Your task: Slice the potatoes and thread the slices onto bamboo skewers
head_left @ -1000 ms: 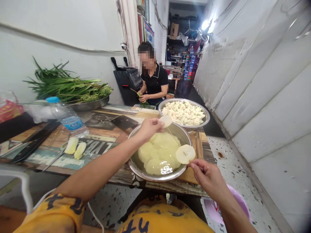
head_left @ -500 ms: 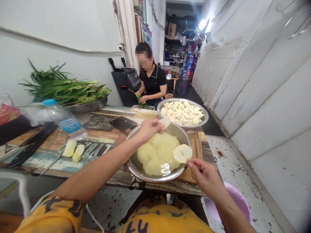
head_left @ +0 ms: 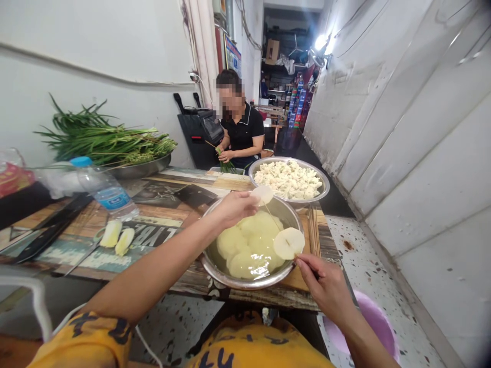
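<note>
My left hand (head_left: 233, 207) pinches a pale round potato slice (head_left: 262, 194) over the far rim of a steel bowl (head_left: 226, 274). The bowl holds water and several yellowish potato slices (head_left: 249, 243). My right hand (head_left: 326, 286) is closed on the near end of a thin wooden skewer (head_left: 274, 219). A second slice (head_left: 289, 243) is threaded on the skewer close to that hand. The skewer runs from it up to the slice in my left hand.
A steel bowl of cauliflower (head_left: 288, 180) stands behind. On the table lie a water bottle (head_left: 103, 190), two cut vegetable pieces (head_left: 117, 237), a knife (head_left: 46, 232) and a tray of green chives (head_left: 111, 140). A person in black (head_left: 241, 128) sits opposite. A pink tub (head_left: 374, 319) stands on the floor.
Both hands stay over the bowl; the slice on the skewer has shifted slightly lower toward my right hand. The view has wobbled a little.
</note>
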The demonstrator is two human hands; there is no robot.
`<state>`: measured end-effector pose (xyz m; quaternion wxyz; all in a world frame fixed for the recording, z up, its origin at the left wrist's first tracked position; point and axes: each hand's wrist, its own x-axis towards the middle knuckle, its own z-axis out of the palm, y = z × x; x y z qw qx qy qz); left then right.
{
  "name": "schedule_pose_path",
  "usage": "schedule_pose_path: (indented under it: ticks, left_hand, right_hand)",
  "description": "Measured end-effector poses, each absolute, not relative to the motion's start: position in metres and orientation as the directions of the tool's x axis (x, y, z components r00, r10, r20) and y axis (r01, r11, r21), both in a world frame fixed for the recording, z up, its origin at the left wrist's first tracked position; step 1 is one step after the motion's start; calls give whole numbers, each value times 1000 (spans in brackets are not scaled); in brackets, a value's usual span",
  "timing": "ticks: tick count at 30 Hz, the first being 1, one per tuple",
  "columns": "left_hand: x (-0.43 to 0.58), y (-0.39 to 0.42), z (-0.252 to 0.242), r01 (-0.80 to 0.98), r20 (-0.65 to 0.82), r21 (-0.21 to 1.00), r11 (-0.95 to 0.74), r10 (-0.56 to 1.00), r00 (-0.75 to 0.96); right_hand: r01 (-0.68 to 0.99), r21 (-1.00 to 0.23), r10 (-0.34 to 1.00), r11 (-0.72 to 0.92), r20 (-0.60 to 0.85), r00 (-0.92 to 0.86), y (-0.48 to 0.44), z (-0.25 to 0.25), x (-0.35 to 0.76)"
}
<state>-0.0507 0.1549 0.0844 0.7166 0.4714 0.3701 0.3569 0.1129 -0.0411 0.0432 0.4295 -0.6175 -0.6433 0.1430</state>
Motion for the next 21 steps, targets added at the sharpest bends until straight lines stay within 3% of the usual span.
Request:
schedule_pose_path:
  ticks: [3,5,7,9,11,13,16,19,21]
  left_hand:
    - [-49,152,83,-141,-123,971,194,908,401]
    - [-47,150,81,-111,-39,990,83,935,352]
    - [-45,149,79,-80,50,996,-25,943,329]
    - [-44,147,78,-54,112,993,-100,943,314]
    - [-44,147,79,-49,118,993,-109,946,302]
    - [-44,147,80,-65,74,996,-57,951,301]
    - [-45,148,82,-95,11,995,19,954,301]
    - [-46,149,82,-119,-13,992,50,955,295]
    - [-46,151,81,-152,-43,984,92,953,300]
  right_hand:
    - [595,-788,928,161,326,181,-43,40,113]
    - [382,-921,967,70,158,202,-44,39,112]
    - [65,-996,989,-67,-58,137,-44,39,112]
    - [-193,-966,983,-172,-182,36,-44,40,112]
    - [-293,-934,977,-207,-213,-11,-43,41,113]
    - [-235,-953,979,-191,-202,26,-42,42,113]
    - [169,-984,980,-51,-17,198,-44,42,111]
    - [640,-761,928,109,309,209,-46,39,110]
    - [795,-584,891,162,432,136,-48,36,111]
